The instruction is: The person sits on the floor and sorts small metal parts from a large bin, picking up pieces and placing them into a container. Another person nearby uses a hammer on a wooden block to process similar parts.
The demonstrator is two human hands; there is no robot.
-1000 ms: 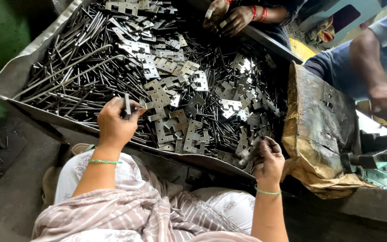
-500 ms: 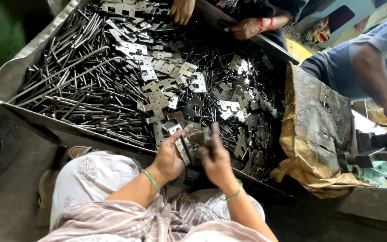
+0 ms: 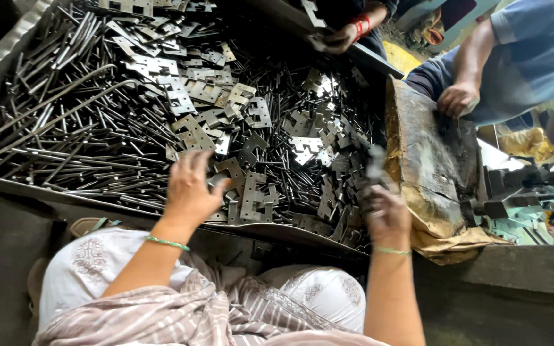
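Steel fills the whole tray (image 3: 8,57) in front of you: stamped hinge plates (image 3: 251,192) heaped just beyond your fingers, thin rods (image 3: 65,147) piled out past your left hand (image 3: 190,189).

Half a second ago your 2 hands were pressed together at the near edge of the tray, working on 1 piece between them. Now they have parted. Your left hand has gone back over the heap, fingers spread and loose, palm down on the plates, gripping nothing that shows. Your right hand (image 3: 386,214) has swung out toward the worn, rust-stained block (image 3: 431,160) beside the tray; it is blurred with motion, with a dark smear of metal above its fingers, so whether it is clenched on a joined piece I cannot tell. Judging by that, 1 piece looks finished and your left is reaching for the next plate.

Beyond the block, another person's hand (image 3: 458,97) rests on its far edge. At the far rim of the tray a third person's hand (image 3: 340,40), with red bangles, holds a small metal part.
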